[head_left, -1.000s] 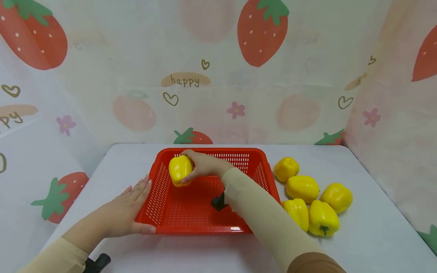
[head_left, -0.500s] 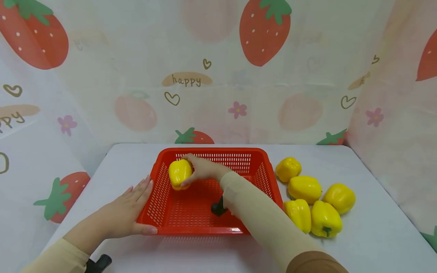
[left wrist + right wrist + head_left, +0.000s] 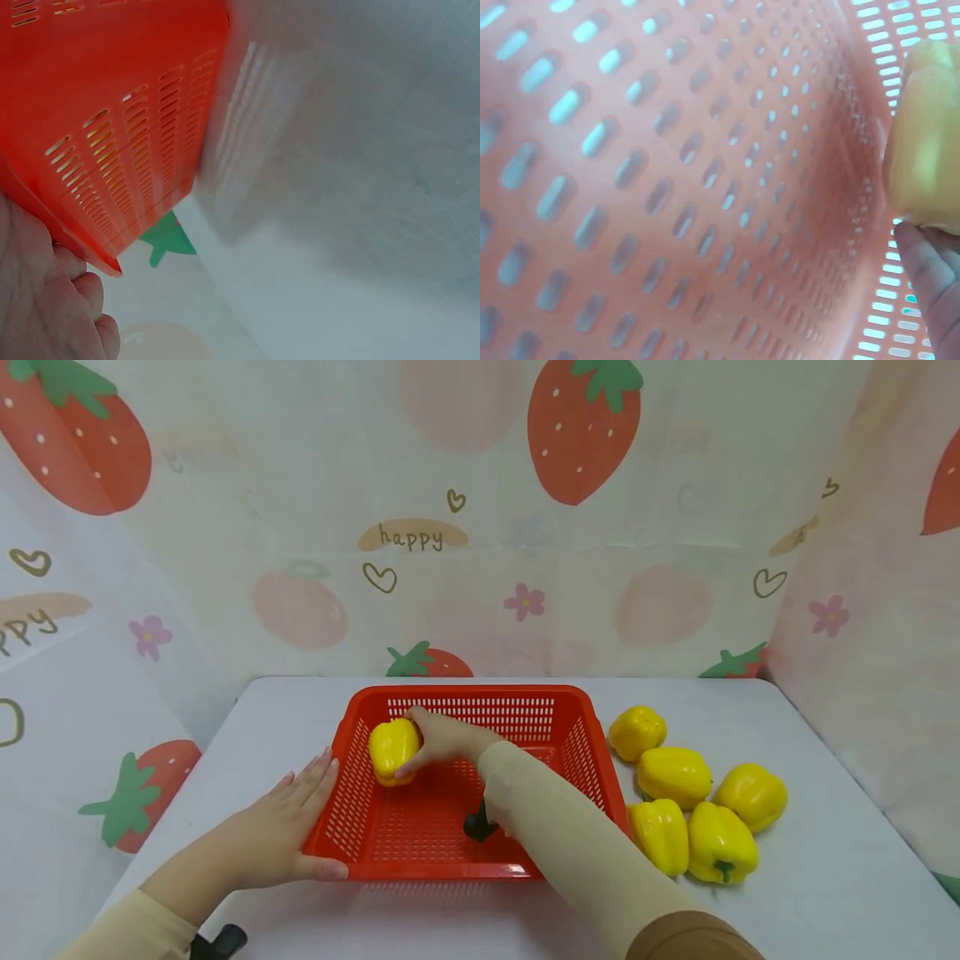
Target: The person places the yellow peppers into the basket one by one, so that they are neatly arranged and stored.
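A yellow bell pepper [image 3: 392,750] is inside the red plastic basket [image 3: 420,870], near its left wall. My right hand [image 3: 442,739] grips it from the right, thumb in front and fingers behind. In the right wrist view the bell pepper [image 3: 928,142] shows at the right edge, with part of the right hand [image 3: 934,277] below it. My left hand [image 3: 281,835] rests along the basket's left rim with its fingers straight and the thumb at the front corner. In the left wrist view, the left hand [image 3: 56,300] touches the rim from outside.
Several yellow bell peppers [image 3: 675,777] lie grouped on the white table [image 3: 817,877], right of the basket. A cloth printed with strawberries [image 3: 585,435] hangs behind and at both sides. A black wrist mount [image 3: 480,822] juts from the right sleeve over the basket.
My right hand has lowered slightly with the yellow bell pepper, deeper into the basket. The left hand keeps its place on the rim. The whole view has shifted a little.
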`<state>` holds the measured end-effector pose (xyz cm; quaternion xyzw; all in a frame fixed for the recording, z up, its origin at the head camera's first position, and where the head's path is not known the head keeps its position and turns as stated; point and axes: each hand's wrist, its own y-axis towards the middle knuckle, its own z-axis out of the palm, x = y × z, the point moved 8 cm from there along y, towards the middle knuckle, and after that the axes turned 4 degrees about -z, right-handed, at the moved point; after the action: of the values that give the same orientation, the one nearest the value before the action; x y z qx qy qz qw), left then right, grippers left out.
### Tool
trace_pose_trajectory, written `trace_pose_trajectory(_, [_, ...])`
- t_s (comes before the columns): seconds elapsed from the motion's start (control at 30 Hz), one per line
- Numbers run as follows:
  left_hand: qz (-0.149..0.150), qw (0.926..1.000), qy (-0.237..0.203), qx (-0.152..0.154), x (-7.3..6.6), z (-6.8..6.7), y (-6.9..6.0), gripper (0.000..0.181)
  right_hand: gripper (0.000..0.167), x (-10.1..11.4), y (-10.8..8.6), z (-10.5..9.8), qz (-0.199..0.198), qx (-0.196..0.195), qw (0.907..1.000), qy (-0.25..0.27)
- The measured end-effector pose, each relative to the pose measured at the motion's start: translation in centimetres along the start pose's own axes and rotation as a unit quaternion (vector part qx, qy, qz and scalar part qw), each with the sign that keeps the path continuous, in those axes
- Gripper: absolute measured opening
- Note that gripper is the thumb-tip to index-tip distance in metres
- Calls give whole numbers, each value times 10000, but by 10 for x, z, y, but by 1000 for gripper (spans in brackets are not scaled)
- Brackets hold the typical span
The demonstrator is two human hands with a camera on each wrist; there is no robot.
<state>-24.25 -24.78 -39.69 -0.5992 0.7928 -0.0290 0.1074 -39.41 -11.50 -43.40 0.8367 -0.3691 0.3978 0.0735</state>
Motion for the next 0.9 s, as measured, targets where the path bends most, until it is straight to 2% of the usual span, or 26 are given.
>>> trace_pose_trajectory(0.37, [7, 10000, 47, -29, -1, 0, 0, 127, 81, 1, -3, 3, 127, 138, 9998, 22])
trace_pose_trajectory(0.63, [-8, 10000, -11, -37, -1, -1, 0, 127, 87, -4, -3, 1, 254, 172, 9995, 99])
trace_pose_trajectory(0.9, [121, 9998, 69, -130, -1, -2, 0, 126, 98, -9, -7, -11, 357, 308, 9988, -108])
